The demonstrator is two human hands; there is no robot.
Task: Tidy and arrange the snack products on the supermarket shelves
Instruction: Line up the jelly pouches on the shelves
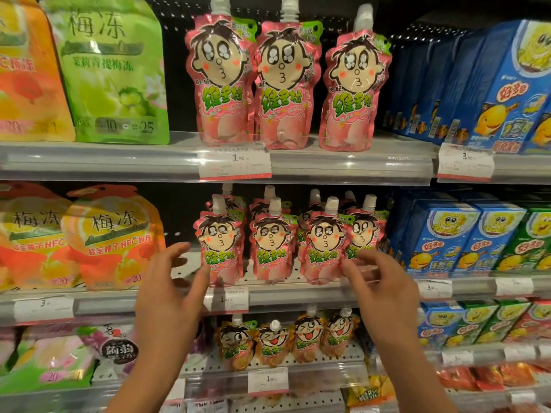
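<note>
Several pink spouted jelly pouches (269, 245) with a cartoon face stand in a row on the middle shelf (298, 296). My left hand (170, 281) is at the left end of the row, fingers spread, its fingertips touching the leftmost pouch (219, 245). At the right end, my right hand (380, 286) reaches with relaxed fingers, fingertips against the lower part of the rightmost pouch (362, 234). Neither hand grips anything. Three more pink pouches (283, 84) stand on the shelf above.
Orange jelly bags (110, 236) stand left of the row, blue snack boxes (441, 236) to its right. Orange pouches (286, 338) fill the shelf below. Green and orange bags (110, 70) and blue boxes (492, 93) sit on the upper shelf. Price tags (234, 160) hang on the shelf rails.
</note>
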